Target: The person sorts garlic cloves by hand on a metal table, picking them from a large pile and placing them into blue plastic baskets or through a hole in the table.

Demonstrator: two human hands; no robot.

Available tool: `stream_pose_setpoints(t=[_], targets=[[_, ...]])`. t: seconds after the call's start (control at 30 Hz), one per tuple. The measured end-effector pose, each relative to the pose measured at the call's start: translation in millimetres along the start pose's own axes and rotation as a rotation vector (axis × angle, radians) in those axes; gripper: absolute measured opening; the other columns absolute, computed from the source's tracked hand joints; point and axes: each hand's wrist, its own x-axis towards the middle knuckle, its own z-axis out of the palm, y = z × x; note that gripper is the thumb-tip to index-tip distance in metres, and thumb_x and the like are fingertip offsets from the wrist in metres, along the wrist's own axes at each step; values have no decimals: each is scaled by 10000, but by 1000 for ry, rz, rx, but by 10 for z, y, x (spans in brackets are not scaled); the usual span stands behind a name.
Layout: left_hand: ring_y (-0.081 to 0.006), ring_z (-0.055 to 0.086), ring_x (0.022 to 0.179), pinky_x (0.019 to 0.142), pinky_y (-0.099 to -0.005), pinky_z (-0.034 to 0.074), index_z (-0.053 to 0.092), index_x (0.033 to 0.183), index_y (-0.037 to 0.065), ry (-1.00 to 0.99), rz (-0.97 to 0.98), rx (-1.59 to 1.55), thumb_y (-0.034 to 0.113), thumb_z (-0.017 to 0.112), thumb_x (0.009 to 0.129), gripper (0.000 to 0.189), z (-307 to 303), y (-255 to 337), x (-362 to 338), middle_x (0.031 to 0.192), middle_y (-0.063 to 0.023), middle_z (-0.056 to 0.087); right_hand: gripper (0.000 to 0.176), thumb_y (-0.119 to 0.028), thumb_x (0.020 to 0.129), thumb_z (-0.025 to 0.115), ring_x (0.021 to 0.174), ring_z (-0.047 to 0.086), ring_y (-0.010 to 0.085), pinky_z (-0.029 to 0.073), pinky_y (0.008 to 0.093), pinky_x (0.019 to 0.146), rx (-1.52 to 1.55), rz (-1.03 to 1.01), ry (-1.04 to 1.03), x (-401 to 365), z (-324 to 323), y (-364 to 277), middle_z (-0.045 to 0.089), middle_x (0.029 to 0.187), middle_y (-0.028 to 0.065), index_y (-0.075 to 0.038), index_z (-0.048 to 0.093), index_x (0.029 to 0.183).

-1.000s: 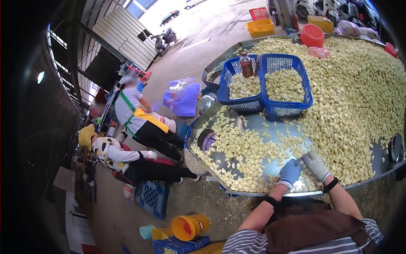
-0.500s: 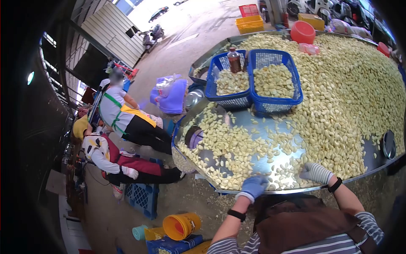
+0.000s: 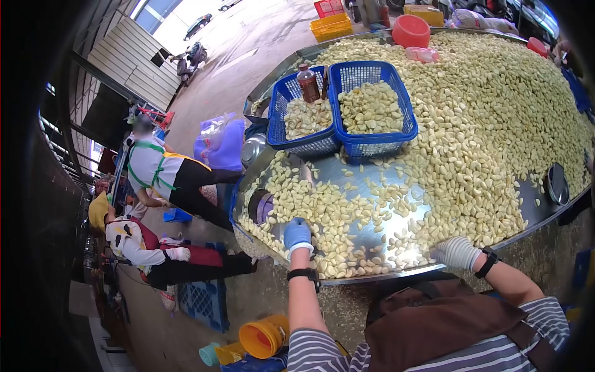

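Leftmost, a co-worker [image 3: 166, 177] bends over the floor. Next, the blue-gloved left hand [image 3: 297, 234] rests on peeled garlic cloves [image 3: 328, 208] near the rim of the steel surface [image 3: 358, 170]; I cannot tell whether it grips any. Blue baskets [image 3: 347, 133] of cloves sit beyond. The white-gloved right hand [image 3: 455, 252] lies palm-down on cloves, its grasp hidden.

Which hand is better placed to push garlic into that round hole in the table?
Probably the left. The left hand, blue-gloved, lies on the garlic right beside the hole; the right hand rests far off to the other side.
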Motion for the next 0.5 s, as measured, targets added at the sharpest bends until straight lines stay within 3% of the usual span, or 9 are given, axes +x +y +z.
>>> stream_pose_setpoints(t=[0.07, 0.1, 0.27, 0.33, 0.37, 0.4, 0.47, 0.5], targets=[[-336, 640, 963, 813, -396, 509, 669, 979, 35, -62, -11, 100, 194, 566, 821, 247, 118, 115, 58, 997, -200, 669, 523, -489, 929, 401, 714, 638, 366, 496, 453, 659, -61, 86, -67, 49, -24, -37, 645, 732, 185, -60, 680, 824], [-338, 621, 1030, 864, -400, 507, 633, 1074, 46, -150, -73, 234, 155, 586, 807, 293, 211, 153, 167, 1119, -208, 628, 527, -490, 927, 404, 717, 637, 371, 496, 458, 666, -43, 90, -47, 66, 21, -10, 641, 728, 195, -52, 679, 824], [-359, 616, 1040, 861, -423, 518, 580, 1159, 85, -118, -62, 325, 103, 615, 799, 361, 417, 164, 214, 1223, -196, 556, 454, -449, 920, 422, 791, 640, 359, 494, 446, 713, -36, 89, -74, 33, -6, -44, 662, 840, 182, -66, 664, 948], [-341, 627, 1025, 857, -404, 522, 606, 1114, 65, -139, -13, 426, 127, 634, 796, 325, 309, 207, 148, 1173, -189, 596, 465, -458, 915, 425, 772, 639, 361, 495, 441, 711, -17, 129, -74, 12, -68, -117, 659, 820, 185, -56, 657, 954], [-282, 665, 916, 794, -373, 535, 632, 1041, 44, -188, 54, 388, 116, 633, 780, 271, 332, 81, 207, 1000, -158, 667, 436, -434, 918, 439, 743, 635, 367, 495, 445, 693, 2, 98, -52, 2, -68, -116, 653, 788, 185, -51, 644, 946], [-282, 665, 916, 794, -373, 535, 632, 1041, 44, -186, 60, 391, 116, 633, 780, 271, 316, 17, 192, 1000, -158, 667, 436, -434, 918, 439, 743, 635, 367, 495, 445, 693, 7, 100, -48, -6, -20, -84, 653, 788, 185, -51, 644, 946], [-207, 660, 751, 704, -326, 531, 639, 969, 27, -236, -6, -247, 102, 599, 781, 206, 302, -112, 136, 802, -111, 681, 383, -393, 922, 457, 721, 629, 369, 493, 454, 674, 32, -32, 101, -13, 104, -24, 646, 762, 184, -52, 632, 920], [-162, 618, 599, 566, -286, 514, 667, 865, 50, -179, -53, -471, 96, 565, 789, 135, 382, -181, 182, 735, -89, 661, 339, -357, 922, 477, 722, 629, 365, 495, 447, 666, 22, -12, 69, -34, 36, -80, 644, 762, 185, -54, 628, 927]])
